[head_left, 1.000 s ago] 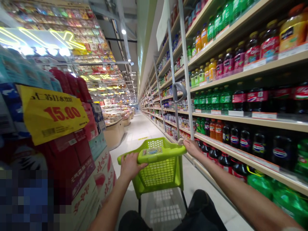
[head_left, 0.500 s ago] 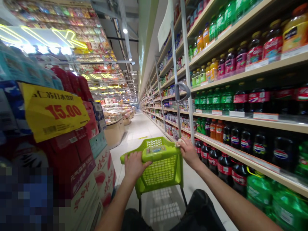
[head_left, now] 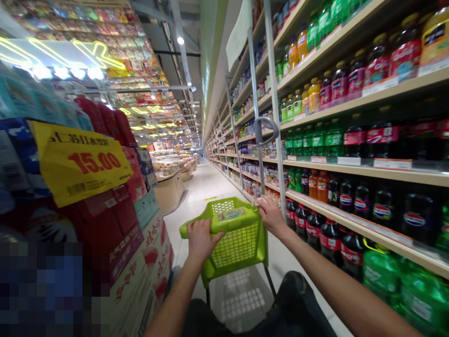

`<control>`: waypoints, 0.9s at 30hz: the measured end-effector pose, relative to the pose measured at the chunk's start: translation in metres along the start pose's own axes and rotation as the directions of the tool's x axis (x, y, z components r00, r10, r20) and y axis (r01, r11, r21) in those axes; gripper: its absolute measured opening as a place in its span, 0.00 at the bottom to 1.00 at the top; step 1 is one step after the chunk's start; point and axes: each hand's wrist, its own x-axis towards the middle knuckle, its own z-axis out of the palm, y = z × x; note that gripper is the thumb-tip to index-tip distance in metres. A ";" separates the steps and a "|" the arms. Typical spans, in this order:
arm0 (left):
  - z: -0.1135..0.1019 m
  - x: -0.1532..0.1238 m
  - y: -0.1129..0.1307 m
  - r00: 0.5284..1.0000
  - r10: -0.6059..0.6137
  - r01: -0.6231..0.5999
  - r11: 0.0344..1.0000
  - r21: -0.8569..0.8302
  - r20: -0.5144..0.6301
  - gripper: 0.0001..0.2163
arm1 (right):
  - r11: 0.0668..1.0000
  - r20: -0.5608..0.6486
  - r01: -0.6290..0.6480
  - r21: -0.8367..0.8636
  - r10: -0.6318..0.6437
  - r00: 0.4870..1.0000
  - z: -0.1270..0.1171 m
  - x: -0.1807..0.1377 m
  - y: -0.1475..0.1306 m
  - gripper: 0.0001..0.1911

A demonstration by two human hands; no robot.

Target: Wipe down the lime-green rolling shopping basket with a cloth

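Left hand (head_left: pixel 201 241) and right hand (head_left: pixel 272 217) have drawn closer.

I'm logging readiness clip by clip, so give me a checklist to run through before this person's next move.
1. Left hand on the cart handle: ok, curled over its left part.
2. Right hand gripping the handle: cannot tell; it is at the right end, with a small pale item under its fingertips.
3. Cart apart from the drink shelves: ok, floor shows between.
4. Cart apart from the stacked boxes on the left: ok, floor shows there too.
5. Cart wheels straight: cannot tell, out of sight.
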 end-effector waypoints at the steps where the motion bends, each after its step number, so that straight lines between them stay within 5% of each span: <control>1: 0.000 0.000 0.001 1.000 0.000 0.000 1.000 -0.007 -0.001 0.20 | 1.000 0.022 0.011 0.004 -0.012 1.000 0.002 0.000 -0.006 0.15; 6: 0.001 0.000 0.007 1.000 0.005 -0.005 1.000 -0.006 -0.008 0.17 | 0.936 0.147 0.333 0.115 -0.347 0.926 0.030 -0.004 -0.075 0.15; 8: 0.000 -0.001 0.004 1.000 0.022 -0.022 1.000 0.004 -0.005 0.17 | 0.916 0.162 0.383 0.121 -0.399 0.903 0.032 -0.003 -0.079 0.16; 15: 0.000 -0.001 -0.013 0.998 0.062 -0.062 0.997 -0.046 0.005 0.21 | 0.996 0.042 0.013 -0.092 -0.009 0.999 -0.001 0.001 -0.011 0.13; 22: 0.001 0.003 0.000 0.999 0.028 -0.027 0.999 -0.030 0.034 0.20 | 0.930 0.072 0.365 0.031 -0.366 0.928 0.029 -0.012 -0.067 0.13; 24: -0.002 0.006 -0.005 0.997 -0.022 0.025 0.999 -0.042 0.074 0.21 | 0.935 0.063 0.354 0.021 -0.355 0.933 0.024 -0.011 -0.049 0.12; 27: -0.006 0.009 -0.017 0.987 -0.092 0.101 0.993 -0.061 0.133 0.22 | 0.987 0.002 0.151 -0.061 -0.151 0.989 0.007 -0.005 -0.007 0.13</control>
